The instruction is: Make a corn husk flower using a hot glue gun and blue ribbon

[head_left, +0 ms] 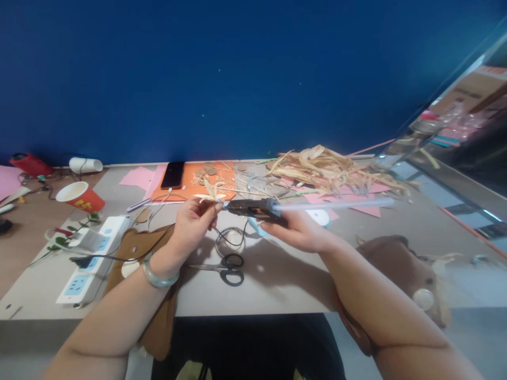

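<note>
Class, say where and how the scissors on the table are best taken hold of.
Grip the scissors by the black handle loops, probably best coming from the person's right. They lie flat with the loops at that end, while the blades point left, toward the brown pouch, so this approach avoids the cutting edges.

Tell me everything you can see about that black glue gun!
The black, plastic-looking glue gun is held roughly level in the right hand above the grey table, its nozzle pointing left toward the pale, dry-looking flower in the left hand. A long, translucent whitish glue stick juts from its back. Whether nozzle and flower touch is unclear.
</note>
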`<state>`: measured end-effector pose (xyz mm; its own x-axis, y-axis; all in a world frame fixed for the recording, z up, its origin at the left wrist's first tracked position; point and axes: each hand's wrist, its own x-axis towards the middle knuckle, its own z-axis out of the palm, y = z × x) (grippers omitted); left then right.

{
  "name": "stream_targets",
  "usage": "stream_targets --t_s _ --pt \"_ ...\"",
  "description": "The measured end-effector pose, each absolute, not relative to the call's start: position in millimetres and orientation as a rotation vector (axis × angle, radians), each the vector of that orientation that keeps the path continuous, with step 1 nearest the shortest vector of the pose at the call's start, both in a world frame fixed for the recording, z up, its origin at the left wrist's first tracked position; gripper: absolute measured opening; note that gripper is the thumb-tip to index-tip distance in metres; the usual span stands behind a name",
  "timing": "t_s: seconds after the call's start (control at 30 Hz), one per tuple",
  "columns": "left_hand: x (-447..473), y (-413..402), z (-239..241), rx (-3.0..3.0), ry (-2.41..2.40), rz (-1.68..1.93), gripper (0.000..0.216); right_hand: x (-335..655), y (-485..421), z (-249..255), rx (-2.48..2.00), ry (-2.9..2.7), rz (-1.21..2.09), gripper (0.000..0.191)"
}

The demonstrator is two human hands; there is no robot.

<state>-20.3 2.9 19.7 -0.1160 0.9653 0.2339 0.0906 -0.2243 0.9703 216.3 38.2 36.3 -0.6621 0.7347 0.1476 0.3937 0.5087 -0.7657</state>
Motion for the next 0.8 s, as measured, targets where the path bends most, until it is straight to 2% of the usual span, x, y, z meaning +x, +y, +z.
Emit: stream_targets --t_s 0.6,0.8 --pt "-23.1 5.8 18.6 1.338 1.224 1.467 0.022 214.6 37.7 39.6 -0.956 -2.395 0.991 0.028" --pt "-25.0 9.4 14.1 1.271 1.231 1.519 0.022 223.4 48.3 34.0 -0.926 -2.076 0.923 0.034"
